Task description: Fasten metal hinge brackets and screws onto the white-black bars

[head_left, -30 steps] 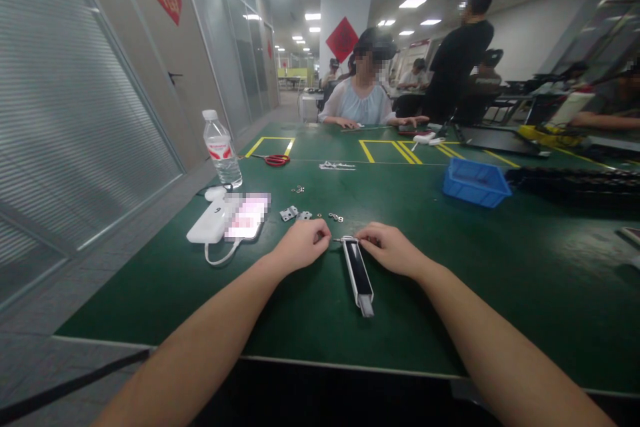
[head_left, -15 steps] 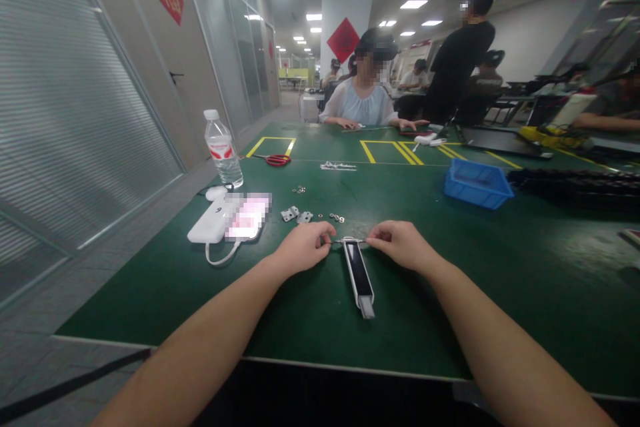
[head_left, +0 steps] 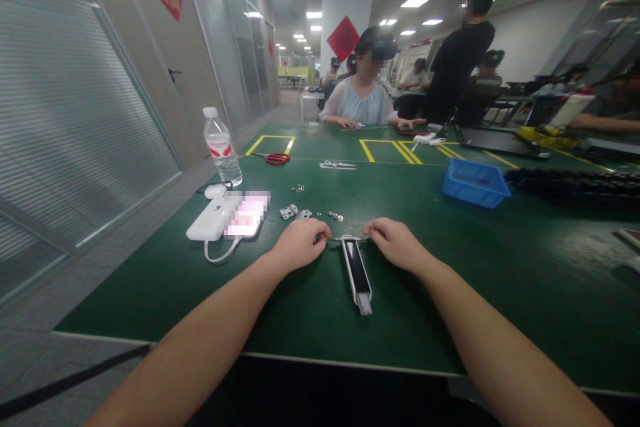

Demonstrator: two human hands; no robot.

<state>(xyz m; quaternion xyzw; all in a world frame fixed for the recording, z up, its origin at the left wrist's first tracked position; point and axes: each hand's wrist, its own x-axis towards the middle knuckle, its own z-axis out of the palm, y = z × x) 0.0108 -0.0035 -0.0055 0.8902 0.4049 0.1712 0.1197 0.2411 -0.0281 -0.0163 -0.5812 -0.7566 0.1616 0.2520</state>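
Bottle (head_left: 223,155) and phone (head_left: 250,213) sat off left, likely kept out of way. Metal bits (head_left: 289,213) lay just past left hand (head_left: 303,243), likely to stay handy. Its fingers curled narrow by left end of rod (head_left: 338,239); could not tell if pinching. It ran across far end of white tool (head_left: 357,273), between hands, maybe so both ends could be reached. Right hand (head_left: 393,240): fingertips narrow by rod's right end; pinch unclear.

Thin rod (head_left: 337,239) across far end of white device (head_left: 357,270), green surface (head_left: 210,310).
Left hand (head_left: 303,243) at rod's left end, right hand (head_left: 396,241) at right; bottle (head_left: 223,152) off left, blue bin (head_left: 475,185) right.
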